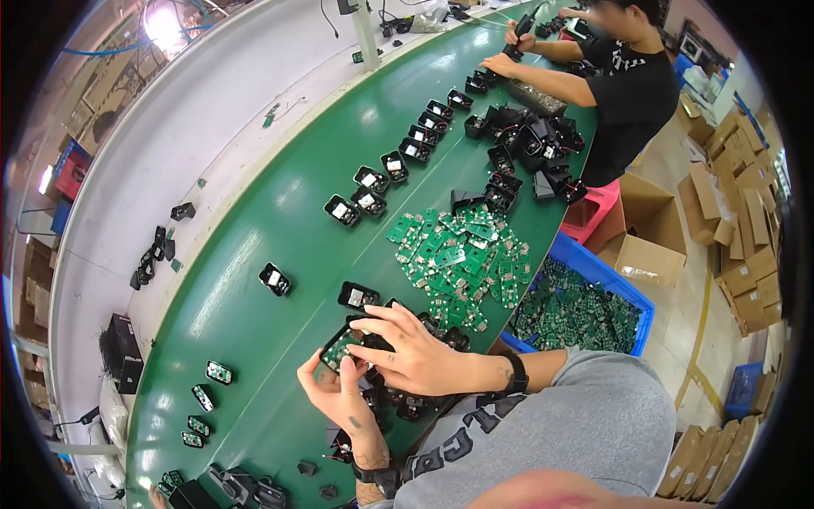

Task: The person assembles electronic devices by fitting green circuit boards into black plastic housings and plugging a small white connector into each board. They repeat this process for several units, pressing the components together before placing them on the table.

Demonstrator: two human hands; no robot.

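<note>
black plastic casing (331, 341) held above the green table (297, 220), green circuit board (342, 348) seated in it. left hand (333, 394) grasps casing; right hand (411, 356), fingers bent, fingertips at the board. from casing: board pile (462, 263) at 2 o'clock; blue bin (648, 316) of circuit boards, 3 o'clock; open casings (370, 179) holding white-topped parts, 12 to 1; board-filled cases (219, 372), 8.

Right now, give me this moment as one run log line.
left hand: holding black-cased green board | right hand: fingers touching it | nearby: pile of green boards, blue bin of boards
</note>
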